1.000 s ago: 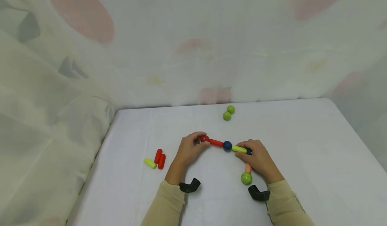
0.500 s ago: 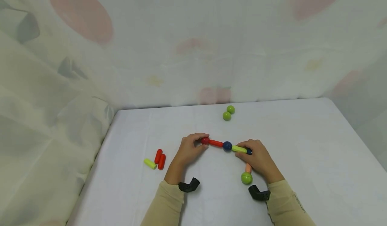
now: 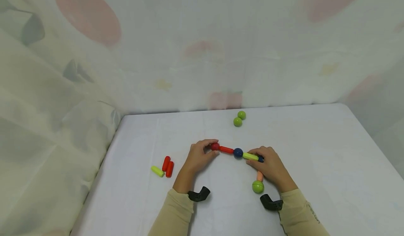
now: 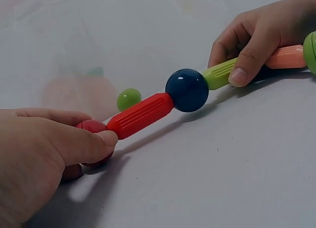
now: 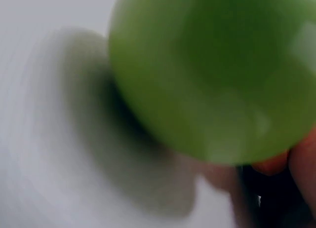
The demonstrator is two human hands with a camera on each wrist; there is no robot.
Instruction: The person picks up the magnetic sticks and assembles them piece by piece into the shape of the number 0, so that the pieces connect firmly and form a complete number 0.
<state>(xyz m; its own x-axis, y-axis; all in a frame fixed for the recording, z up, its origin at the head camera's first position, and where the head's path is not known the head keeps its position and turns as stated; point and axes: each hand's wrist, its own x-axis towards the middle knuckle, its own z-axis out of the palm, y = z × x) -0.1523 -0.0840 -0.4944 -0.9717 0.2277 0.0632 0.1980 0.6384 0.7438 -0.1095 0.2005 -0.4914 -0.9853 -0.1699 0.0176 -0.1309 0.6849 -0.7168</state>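
Observation:
My left hand point(image 3: 199, 156) pinches a red ball point(image 3: 215, 146) between thumb and fingers. That ball meets the end of a red rod point(image 4: 140, 115), which joins a dark blue ball point(image 4: 187, 90). From there a yellow-green rod point(image 3: 250, 156) leads to my right hand point(image 3: 269, 164), whose thumb and fingers grip it. Another dark blue piece point(image 3: 261, 159) shows at that rod's far end, partly covered by the hand. A peach rod point(image 3: 260, 176) with a green ball point(image 3: 257, 187) extends toward the near side. In the right wrist view this green ball point(image 5: 212, 75) looms large and blurred, hiding most of the hand.
Two loose green balls point(image 3: 237, 121) lie farther back on the white table point(image 3: 315, 141). Left of my left hand are two red rods point(image 3: 169, 169) and a yellow-green rod point(image 3: 157, 171). A patterned cloth point(image 3: 142, 53) hangs behind the table.
My left hand and the red ball have shifted slightly toward the near side, more in line with the red rod. The right hand and loose pieces look still.

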